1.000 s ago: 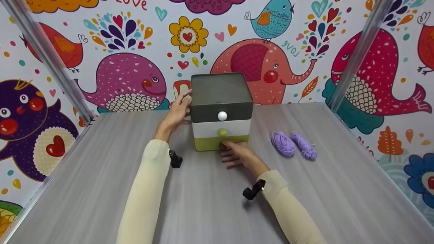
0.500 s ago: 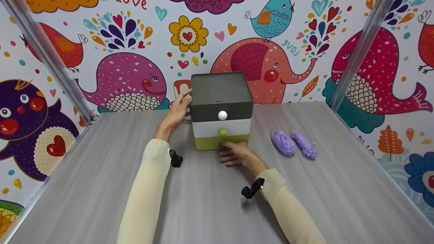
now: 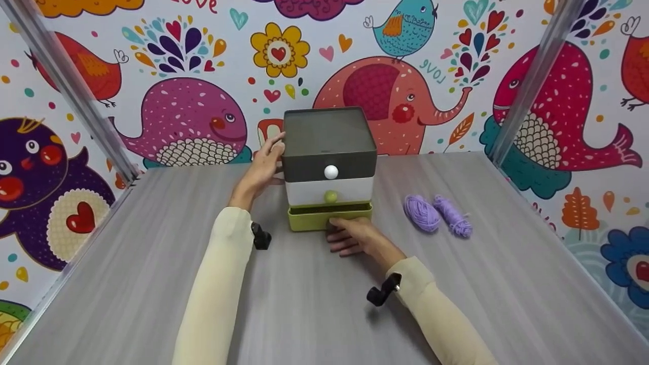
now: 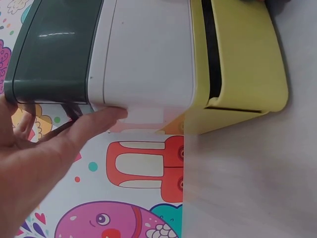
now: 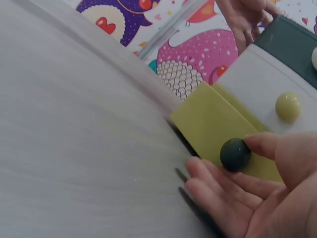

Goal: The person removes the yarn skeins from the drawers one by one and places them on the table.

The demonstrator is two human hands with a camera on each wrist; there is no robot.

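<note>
A three-tier drawer box stands at the table's back, with a dark green top drawer (image 3: 328,167), a white middle drawer (image 3: 304,193) and a yellow-green bottom drawer (image 3: 309,221). The bottom one juts slightly forward, a dark gap showing behind its front. My right hand (image 3: 357,235) pinches its dark green round knob (image 5: 235,154) between thumb and index finger, the other fingers extended below. Against the box's left side, my left hand (image 3: 262,170) rests with fingers spread along the dark and white tiers; its thumb (image 4: 101,120) touches the white tier's edge.
Two lilac yarn skeins (image 3: 422,213) lie on the grey table (image 3: 304,304) to the right of the box. Patterned panels (image 3: 203,116) with metal posts enclose the back and sides.
The bottom drawer has slid out a little toward me, with my right hand moving back along with it. The left hand keeps its place on the box.
</note>
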